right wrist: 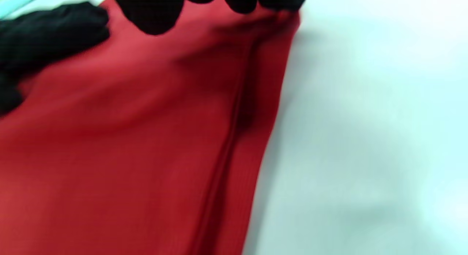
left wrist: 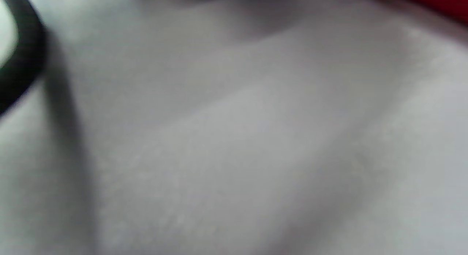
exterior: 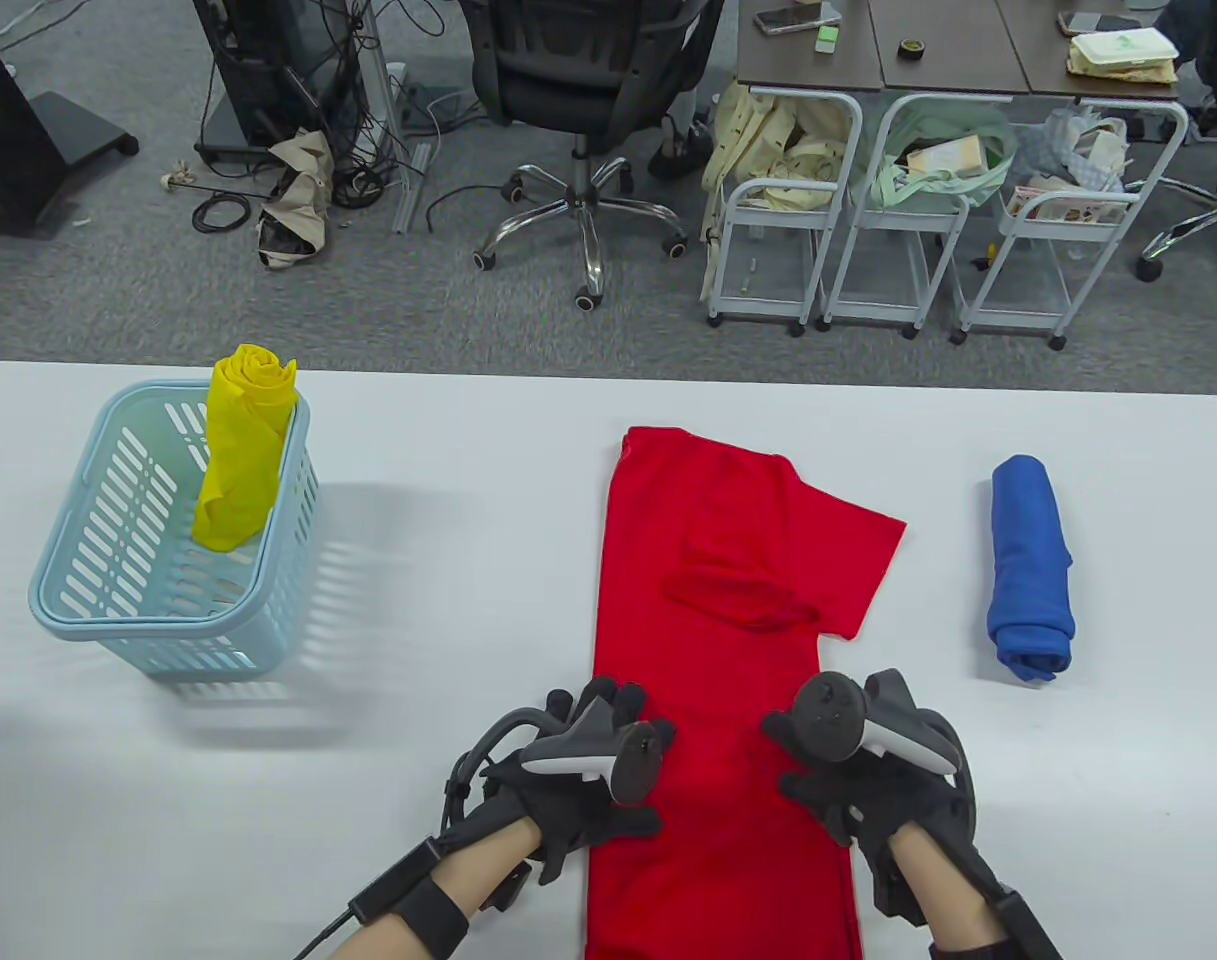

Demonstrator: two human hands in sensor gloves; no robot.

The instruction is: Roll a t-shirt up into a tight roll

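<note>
Both gloved hands are laid on the red t-shirt (exterior: 713,600), folded lengthwise on the white table (exterior: 468,600): left hand (exterior: 578,775) on its left edge, right hand (exterior: 858,765) on its right edge; finger spread cannot be told.

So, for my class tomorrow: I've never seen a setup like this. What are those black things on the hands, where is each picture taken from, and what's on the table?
These are a person's two hands in black sensor gloves, each with a tracker strapped on its back. The big picture looks down at the white table; the other two come from wrist cameras and are blurry. The left hand and right hand rest on a red t-shirt lying flat, one sleeve out to the right. Whether they grip the cloth is unclear. A blue rolled shirt lies to the right; a yellow rolled shirt stands in a light blue basket.
</note>
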